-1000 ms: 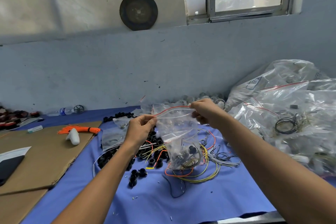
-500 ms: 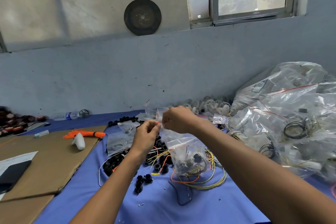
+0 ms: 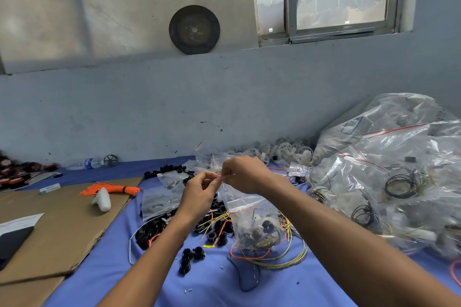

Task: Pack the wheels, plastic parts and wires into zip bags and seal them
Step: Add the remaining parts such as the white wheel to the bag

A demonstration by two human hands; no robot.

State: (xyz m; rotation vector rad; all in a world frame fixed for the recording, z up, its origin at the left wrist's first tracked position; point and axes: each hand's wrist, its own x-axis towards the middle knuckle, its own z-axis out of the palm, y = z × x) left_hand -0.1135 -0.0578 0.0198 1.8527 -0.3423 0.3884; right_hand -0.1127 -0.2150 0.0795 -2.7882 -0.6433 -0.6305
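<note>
Zip bag was held clear of the table and hung just below both hands, loaded with black parts and coiled wire. Left hand and right hand were set together, fingertips touching, each pinched on the bag's top edge.

Step judged: seal being pressed shut.

To be done well:
- Both zip tracks should be lined up before pressure is applied.
- Air should be squeezed out first.
- The pinch should be run along the whole strip, end to end.
- No wire end should be left caught in the track.

Whether the track was engaged could not be told.

Loose wires and black wheels were seen on the table below the hands. Filled bags were piled well right of the right hand.

Writing: a printed mark on one big bag and a bottle label far left of the left hand were seen, neither legible.
</note>
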